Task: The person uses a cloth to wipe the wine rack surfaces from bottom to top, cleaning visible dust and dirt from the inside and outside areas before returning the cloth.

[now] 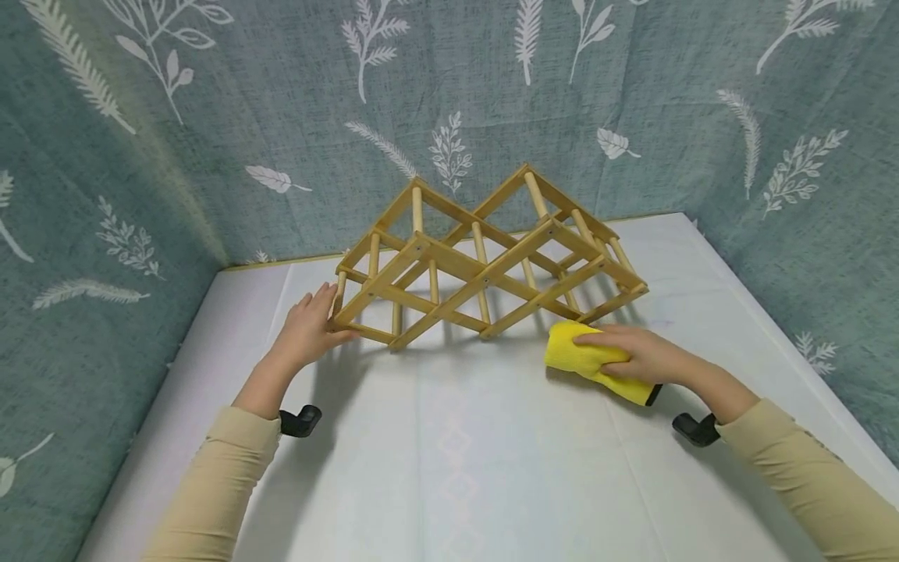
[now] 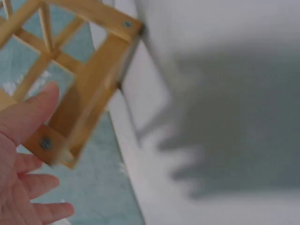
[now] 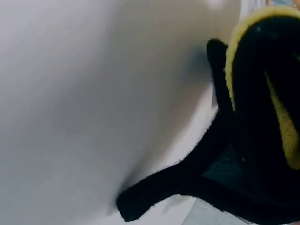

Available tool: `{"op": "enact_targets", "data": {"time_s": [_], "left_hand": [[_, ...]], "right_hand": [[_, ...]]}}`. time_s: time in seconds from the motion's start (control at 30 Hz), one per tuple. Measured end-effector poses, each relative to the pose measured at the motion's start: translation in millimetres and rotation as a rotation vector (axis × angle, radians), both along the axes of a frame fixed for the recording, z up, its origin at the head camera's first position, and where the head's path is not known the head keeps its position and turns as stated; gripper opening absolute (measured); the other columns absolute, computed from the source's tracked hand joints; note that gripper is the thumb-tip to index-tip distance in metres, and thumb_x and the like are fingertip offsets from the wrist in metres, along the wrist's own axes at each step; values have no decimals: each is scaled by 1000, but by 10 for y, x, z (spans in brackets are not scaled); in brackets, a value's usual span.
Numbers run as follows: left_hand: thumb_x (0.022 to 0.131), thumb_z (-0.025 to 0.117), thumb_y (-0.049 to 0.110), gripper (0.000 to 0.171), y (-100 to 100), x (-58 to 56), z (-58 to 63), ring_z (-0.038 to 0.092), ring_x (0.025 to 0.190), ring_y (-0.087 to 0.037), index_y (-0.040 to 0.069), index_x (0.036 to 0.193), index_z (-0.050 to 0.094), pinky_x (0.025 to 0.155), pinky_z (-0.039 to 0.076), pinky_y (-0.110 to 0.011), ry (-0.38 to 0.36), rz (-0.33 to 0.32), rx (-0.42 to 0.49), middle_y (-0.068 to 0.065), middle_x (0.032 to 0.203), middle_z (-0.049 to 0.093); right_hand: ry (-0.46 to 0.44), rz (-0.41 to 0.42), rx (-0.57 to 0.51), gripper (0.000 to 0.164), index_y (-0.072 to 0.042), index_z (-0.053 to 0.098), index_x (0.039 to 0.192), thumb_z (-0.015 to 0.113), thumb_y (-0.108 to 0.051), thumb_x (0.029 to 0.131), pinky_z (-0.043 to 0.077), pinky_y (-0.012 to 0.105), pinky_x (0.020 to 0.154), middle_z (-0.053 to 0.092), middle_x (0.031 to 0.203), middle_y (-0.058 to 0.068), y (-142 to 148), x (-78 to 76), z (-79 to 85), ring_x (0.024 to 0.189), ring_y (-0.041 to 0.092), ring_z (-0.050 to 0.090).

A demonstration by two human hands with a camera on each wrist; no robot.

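A folding wooden wine rack (image 1: 485,279) of crossed slats and round dowels stands spread out near the back of the white table. My left hand (image 1: 307,328) grips its left end. In the left wrist view the thumb (image 2: 35,112) lies over the end slats (image 2: 89,89), with the other fingers spread behind and below the corner. My right hand (image 1: 642,353) holds a folded yellow cloth (image 1: 572,349) in front of the rack's right end. Close up in the right wrist view, the cloth's dark edging (image 3: 253,89) hides the right hand almost entirely.
Grey-green fabric (image 1: 449,94) with white leaf prints hangs behind and beside the white-covered table (image 1: 492,468). Black camera mounts (image 1: 302,421) stick out at both wrists. Shadows of the hand and rack fall on the white surface.
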State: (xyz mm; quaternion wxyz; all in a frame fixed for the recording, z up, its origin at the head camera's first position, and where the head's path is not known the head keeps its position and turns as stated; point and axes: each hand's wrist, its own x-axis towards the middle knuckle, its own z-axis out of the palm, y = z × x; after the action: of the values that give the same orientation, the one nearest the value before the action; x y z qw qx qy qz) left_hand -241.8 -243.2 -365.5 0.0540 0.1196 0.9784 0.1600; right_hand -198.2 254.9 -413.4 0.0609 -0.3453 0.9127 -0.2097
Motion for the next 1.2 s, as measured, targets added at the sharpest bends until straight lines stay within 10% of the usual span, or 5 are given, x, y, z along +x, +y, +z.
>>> {"op": "enact_targets", "data": {"time_s": [0.27,0.47,0.8,1.0,1.2], "left_hand": [[85,65,31,77,-188,-34,-229,28,125,-52,-9,139,27,100,26,-59,-51,33,19,-34,140,28],[83,68,19,48,-222,-46,-367,51,106,-41,1,120,44,87,38,-56,31,-8,203,-21,104,57],[86,64,20,72,-223,-14,-356,37,123,-46,5,145,24,97,32,-58,48,15,138,-27,139,37],[83,67,22,68,-226,-24,-361,32,129,-41,4,140,36,101,28,-56,136,-73,212,-17,145,32],[82,69,28,63,-240,6,-385,34,128,-39,6,136,44,100,28,-57,151,-21,271,-11,146,32]], "right_hand": [[123,-99,143,51,-14,49,131,66,-10,83,43,31,53,53,115,20,81,-86,-15,69,19,53],[151,-123,238,64,-20,43,135,73,-22,77,45,35,53,51,115,23,59,-71,-37,79,26,55],[123,-209,184,57,-16,45,132,67,-11,80,41,31,48,56,107,24,86,-36,-13,60,17,48],[149,-268,168,56,-16,45,132,66,-8,80,37,28,45,53,100,22,236,9,69,51,14,41],[223,-290,160,58,-18,42,132,66,-6,81,32,25,41,51,99,23,406,28,179,43,13,34]]}}
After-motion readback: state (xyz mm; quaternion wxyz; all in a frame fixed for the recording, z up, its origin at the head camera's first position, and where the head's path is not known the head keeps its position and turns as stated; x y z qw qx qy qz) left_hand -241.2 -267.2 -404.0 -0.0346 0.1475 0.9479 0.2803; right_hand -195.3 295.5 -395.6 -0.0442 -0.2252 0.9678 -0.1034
